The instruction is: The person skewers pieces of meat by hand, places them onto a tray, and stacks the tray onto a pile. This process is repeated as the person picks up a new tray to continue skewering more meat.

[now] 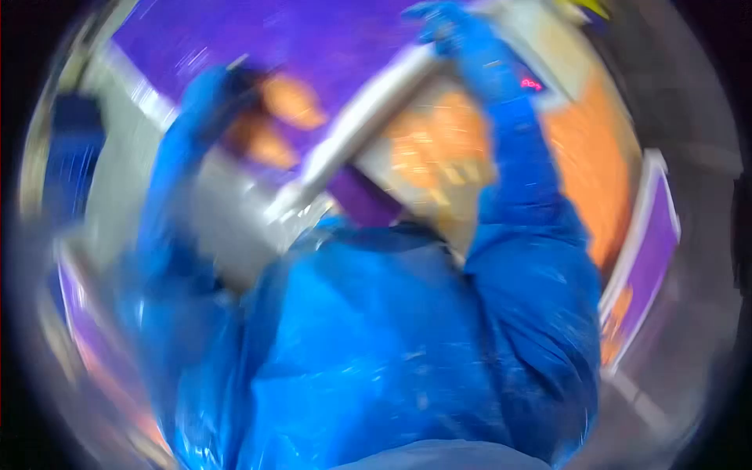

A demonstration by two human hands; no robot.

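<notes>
Blue gloves and long blue sleeves cover both my arms. My left hand, smeared by motion, is closed at the upper left on a blurred orange, fillet-like piece. Just below it shows a second orange piece, over the purple work surface. At the top, my right hand reaches over the upper end of a white raised edge, with fingers stretched out and apart. Nothing shows between them.
Several orange pieces lie right of the white edge, with more orange material beyond my right arm. A red lit display sits beside my right wrist. Purple panels with white rims stand at the right and lower left. A dark blue object is far left.
</notes>
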